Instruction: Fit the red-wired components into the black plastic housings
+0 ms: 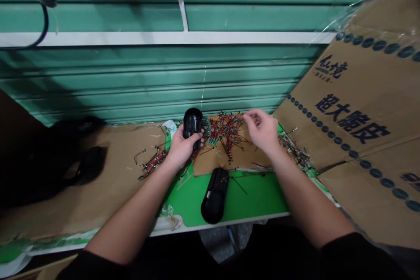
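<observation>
Shiny black on the case (193, 118) in the left hand (182, 145), black again on the second case (214, 203) below it! Red and black wires (231, 127) between the hands, bright green tabletop (256, 197) below them, green banded wall (246, 68) beyond, and right of the right hand (263, 130), a brown carton (387, 100) with dark lettering (352, 117) and rows of dark dots (354, 154)!

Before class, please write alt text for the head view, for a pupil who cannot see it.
A person's left hand holds a rounded black object while the right hand is beside a tangle of red and black wires. Nearer the person, an elongated black object lies on a green surface.
</observation>
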Demonstrator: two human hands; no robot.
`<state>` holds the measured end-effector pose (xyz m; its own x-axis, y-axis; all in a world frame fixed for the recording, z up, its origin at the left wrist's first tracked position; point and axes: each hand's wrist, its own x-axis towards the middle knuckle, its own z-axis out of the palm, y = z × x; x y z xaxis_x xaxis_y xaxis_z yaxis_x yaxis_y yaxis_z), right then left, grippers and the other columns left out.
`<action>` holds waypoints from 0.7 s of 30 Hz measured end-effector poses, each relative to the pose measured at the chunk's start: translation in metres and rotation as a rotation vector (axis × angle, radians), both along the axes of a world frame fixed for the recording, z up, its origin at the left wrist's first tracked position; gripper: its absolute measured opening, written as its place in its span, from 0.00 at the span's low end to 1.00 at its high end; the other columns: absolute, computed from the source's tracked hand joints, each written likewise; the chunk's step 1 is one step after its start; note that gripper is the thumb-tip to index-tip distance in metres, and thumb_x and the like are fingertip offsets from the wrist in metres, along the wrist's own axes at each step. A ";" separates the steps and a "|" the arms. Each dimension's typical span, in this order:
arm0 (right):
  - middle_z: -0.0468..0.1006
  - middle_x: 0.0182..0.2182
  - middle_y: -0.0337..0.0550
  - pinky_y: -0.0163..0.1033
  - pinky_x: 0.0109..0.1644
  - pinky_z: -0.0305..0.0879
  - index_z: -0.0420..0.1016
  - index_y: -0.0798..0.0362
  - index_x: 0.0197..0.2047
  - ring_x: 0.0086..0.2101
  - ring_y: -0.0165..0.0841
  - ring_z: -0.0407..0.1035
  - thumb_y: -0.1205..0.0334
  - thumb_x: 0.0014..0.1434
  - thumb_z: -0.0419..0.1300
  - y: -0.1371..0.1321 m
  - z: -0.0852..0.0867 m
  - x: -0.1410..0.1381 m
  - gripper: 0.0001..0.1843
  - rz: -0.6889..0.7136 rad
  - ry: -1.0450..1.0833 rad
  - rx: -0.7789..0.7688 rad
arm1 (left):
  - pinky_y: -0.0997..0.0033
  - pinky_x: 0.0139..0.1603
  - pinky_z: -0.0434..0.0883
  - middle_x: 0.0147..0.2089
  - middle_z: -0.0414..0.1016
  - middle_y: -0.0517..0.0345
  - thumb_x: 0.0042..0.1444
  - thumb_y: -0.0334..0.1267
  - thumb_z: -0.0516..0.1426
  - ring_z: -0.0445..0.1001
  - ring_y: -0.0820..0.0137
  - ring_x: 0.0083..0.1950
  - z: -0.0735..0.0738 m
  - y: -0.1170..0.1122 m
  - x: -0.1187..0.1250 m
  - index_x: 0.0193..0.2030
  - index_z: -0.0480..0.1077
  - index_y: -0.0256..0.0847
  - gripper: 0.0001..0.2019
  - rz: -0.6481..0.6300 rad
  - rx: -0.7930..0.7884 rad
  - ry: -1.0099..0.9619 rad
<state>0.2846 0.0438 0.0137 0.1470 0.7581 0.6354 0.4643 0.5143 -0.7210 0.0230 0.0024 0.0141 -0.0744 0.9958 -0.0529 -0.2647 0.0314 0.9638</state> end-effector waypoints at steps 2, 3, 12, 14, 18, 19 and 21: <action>0.76 0.28 0.38 0.36 0.27 0.67 0.73 0.50 0.43 0.25 0.30 0.71 0.47 0.66 0.65 -0.006 0.007 -0.005 0.15 -0.060 0.206 0.141 | 0.70 0.30 0.74 0.41 0.80 0.53 0.43 0.35 0.70 0.75 0.72 0.29 0.000 0.000 0.000 0.46 0.65 0.39 0.25 -0.008 0.006 0.002; 0.75 0.28 0.37 0.35 0.26 0.67 0.72 0.50 0.44 0.24 0.29 0.71 0.47 0.67 0.64 -0.008 0.010 -0.008 0.15 -0.079 0.304 0.207 | 0.70 0.29 0.74 0.41 0.80 0.53 0.43 0.36 0.71 0.75 0.72 0.28 0.000 0.000 0.000 0.46 0.65 0.39 0.26 -0.012 0.015 0.004; 0.75 0.22 0.34 0.32 0.22 0.65 0.72 0.51 0.40 0.19 0.26 0.68 0.45 0.61 0.70 -0.012 0.012 -0.024 0.20 0.182 0.462 -0.074 | 0.69 0.30 0.75 0.40 0.82 0.50 0.41 0.40 0.75 0.77 0.70 0.30 -0.016 -0.003 0.010 0.46 0.66 0.39 0.30 -0.044 0.050 0.105; 0.77 0.23 0.36 0.32 0.22 0.67 0.72 0.51 0.40 0.20 0.26 0.70 0.44 0.60 0.71 -0.014 0.011 -0.029 0.20 0.238 0.494 -0.134 | 0.69 0.31 0.75 0.42 0.83 0.49 0.42 0.40 0.75 0.77 0.70 0.30 -0.020 -0.003 0.015 0.47 0.65 0.39 0.30 -0.079 0.062 0.105; 0.83 0.33 0.41 0.35 0.30 0.76 0.68 0.50 0.39 0.27 0.30 0.78 0.41 0.58 0.71 -0.018 0.011 -0.039 0.24 0.468 0.614 -0.322 | 0.68 0.34 0.77 0.43 0.81 0.53 0.44 0.40 0.75 0.78 0.70 0.32 -0.022 -0.005 0.027 0.49 0.66 0.39 0.30 -0.168 0.061 0.034; 0.84 0.35 0.42 0.36 0.33 0.78 0.68 0.49 0.39 0.30 0.31 0.80 0.41 0.59 0.71 -0.019 0.012 -0.040 0.24 0.531 0.637 -0.368 | 0.67 0.34 0.77 0.40 0.80 0.55 0.44 0.41 0.75 0.78 0.69 0.32 -0.022 -0.005 0.029 0.49 0.66 0.40 0.30 -0.189 0.062 0.019; 0.84 0.37 0.42 0.38 0.37 0.80 0.67 0.49 0.40 0.33 0.33 0.82 0.41 0.59 0.71 -0.022 0.013 -0.042 0.24 0.629 0.664 -0.443 | 0.67 0.35 0.77 0.37 0.77 0.59 0.44 0.42 0.75 0.79 0.69 0.31 -0.023 -0.005 0.032 0.49 0.66 0.40 0.31 -0.236 0.069 0.014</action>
